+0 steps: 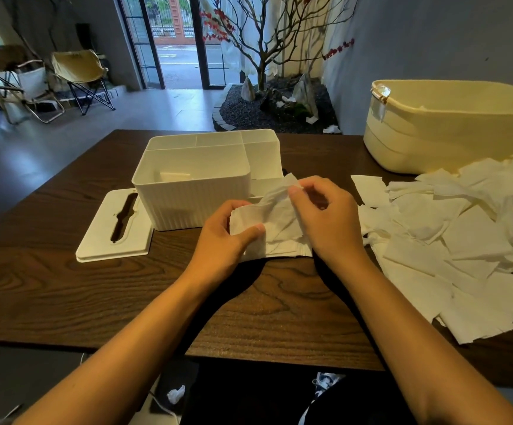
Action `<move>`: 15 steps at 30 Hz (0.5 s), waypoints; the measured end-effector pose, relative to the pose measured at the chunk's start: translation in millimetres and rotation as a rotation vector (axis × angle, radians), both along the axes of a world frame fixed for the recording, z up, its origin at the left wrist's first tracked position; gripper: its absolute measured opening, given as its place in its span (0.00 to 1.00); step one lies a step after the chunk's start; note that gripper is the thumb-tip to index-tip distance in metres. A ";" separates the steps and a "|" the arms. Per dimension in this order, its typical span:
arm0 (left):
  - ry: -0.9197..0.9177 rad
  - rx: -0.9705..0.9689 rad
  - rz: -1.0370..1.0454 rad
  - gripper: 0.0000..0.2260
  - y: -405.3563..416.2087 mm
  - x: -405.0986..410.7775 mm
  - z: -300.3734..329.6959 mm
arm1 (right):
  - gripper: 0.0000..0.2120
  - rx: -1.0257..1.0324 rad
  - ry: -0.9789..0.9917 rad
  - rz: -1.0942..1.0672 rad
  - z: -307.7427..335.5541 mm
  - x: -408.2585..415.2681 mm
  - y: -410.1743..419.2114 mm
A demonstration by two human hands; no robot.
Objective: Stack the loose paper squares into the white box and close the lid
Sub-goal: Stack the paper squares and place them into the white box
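The white ribbed box (187,200) stands open at the table's middle, with a little paper lying at its bottom. Its lid (102,237), with a long slot, lies flat on the table to the box's left. Just in front of the box, both hands hold a small stack of white paper squares (276,231). My left hand (227,231) grips the stack's left edge, thumb on top. My right hand (325,216) pinches the crumpled top sheet near its upper corner. A big heap of loose paper squares (451,240) covers the table's right side.
A cream plastic tub (451,130) stands at the table's back right, behind the heap. The dark wooden table (65,289) shows bare wood at the left and front. Folding chairs and an indoor tree bed lie beyond the table. A scrap of paper lies on the floor below.
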State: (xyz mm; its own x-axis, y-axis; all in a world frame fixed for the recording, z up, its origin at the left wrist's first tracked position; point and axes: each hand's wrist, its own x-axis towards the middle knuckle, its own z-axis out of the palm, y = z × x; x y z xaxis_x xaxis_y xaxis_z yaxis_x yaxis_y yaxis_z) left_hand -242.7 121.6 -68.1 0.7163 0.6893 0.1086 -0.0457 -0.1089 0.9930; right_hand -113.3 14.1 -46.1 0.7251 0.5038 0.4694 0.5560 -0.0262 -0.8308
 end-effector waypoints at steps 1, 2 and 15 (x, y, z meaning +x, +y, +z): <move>0.004 0.006 0.000 0.10 -0.2 0.1 0.4 | 0.06 0.008 0.012 0.001 1.5 -0.2 0.2; 0.007 0.007 -0.002 0.11 -1.0 0.1 1.1 | 0.06 0.005 0.025 -0.001 2.4 -0.2 0.5; 0.011 -0.111 0.009 0.15 1.4 -3.4 5.4 | 0.08 -0.042 0.287 -0.088 13.9 6.3 -8.7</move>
